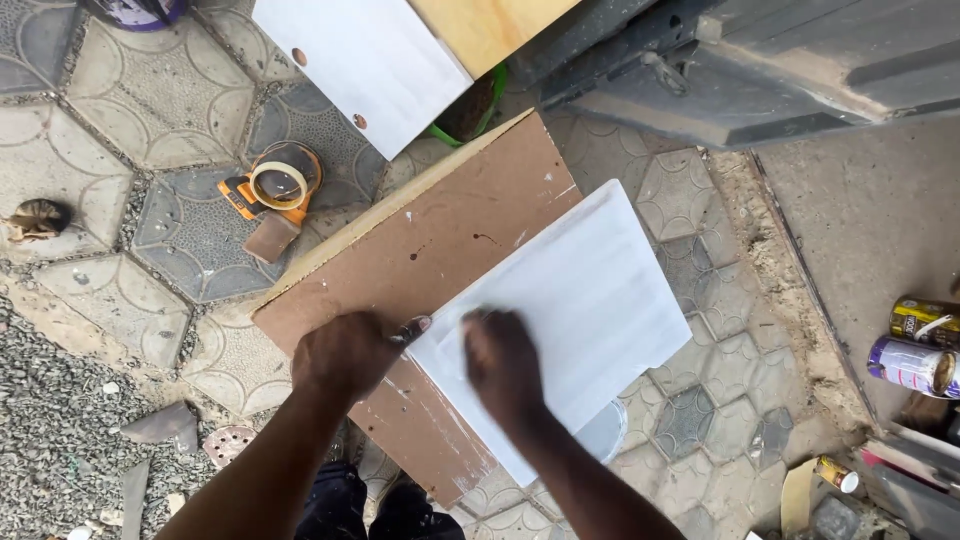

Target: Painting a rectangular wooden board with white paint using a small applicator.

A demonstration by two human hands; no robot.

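Right hand [503, 362] closed, pressed on white painted panel [585, 300], left hand [347, 352] gripped panel's near-left edge, brown hardboard [420, 240] lay beneath, orange sander [272, 190] sat far left on pavers [140, 120].

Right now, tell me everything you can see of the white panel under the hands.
The white panel is a flat, roughly rectangular board, painted or primed white with faint streaks. It lies tilted diagonally on a brown hardboard sheet, its right part overhanging the paving. The right hand presses on its near-left area, blurred by motion; what it holds cannot be told. The left hand rests at its left edge, mostly on the brown sheet.
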